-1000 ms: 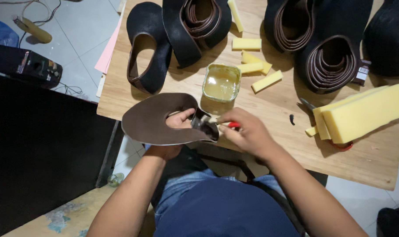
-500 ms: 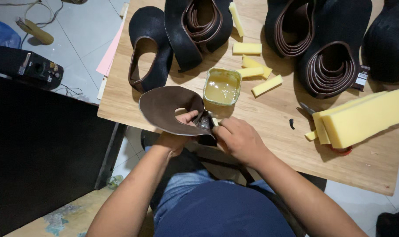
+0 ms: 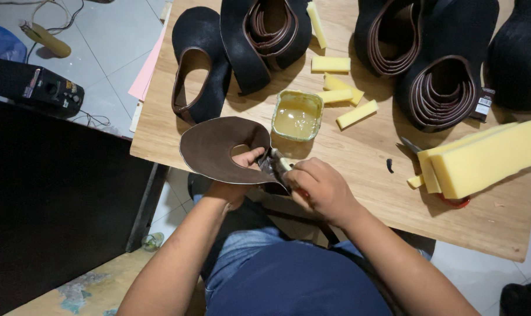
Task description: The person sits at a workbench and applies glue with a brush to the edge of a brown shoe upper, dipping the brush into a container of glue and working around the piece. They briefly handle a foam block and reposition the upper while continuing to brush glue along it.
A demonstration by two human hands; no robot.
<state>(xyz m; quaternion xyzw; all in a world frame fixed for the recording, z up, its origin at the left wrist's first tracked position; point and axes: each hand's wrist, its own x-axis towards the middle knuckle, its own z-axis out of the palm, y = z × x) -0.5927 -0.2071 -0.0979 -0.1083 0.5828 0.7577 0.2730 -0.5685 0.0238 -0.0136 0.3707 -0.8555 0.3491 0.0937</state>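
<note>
At the near edge of the wooden table, a brown leather piece cut in a horseshoe shape is held up over the table's corner. Its long axis runs roughly left to right, slightly tilted, with the rounded closed end pointing left, out past the table edge, and the open notch facing right toward the hands. The left hand grasps it from below, thumb showing through the notch and the other fingers hidden under the leather. Just right of it, the right hand is clenched around a small tool with a red handle part peeking out under the fingers; the tool's tip touches the right end of the leather piece beside the left thumb. What kind of tool it is cannot be told.

Directly behind the hands stands an open tin of yellowish glue, close to the leather's upper edge. Farther back lie black shoe uppers and coiled brown strips, with small yellow foam blocks between them. On the right rests a large yellow foam slab.
</note>
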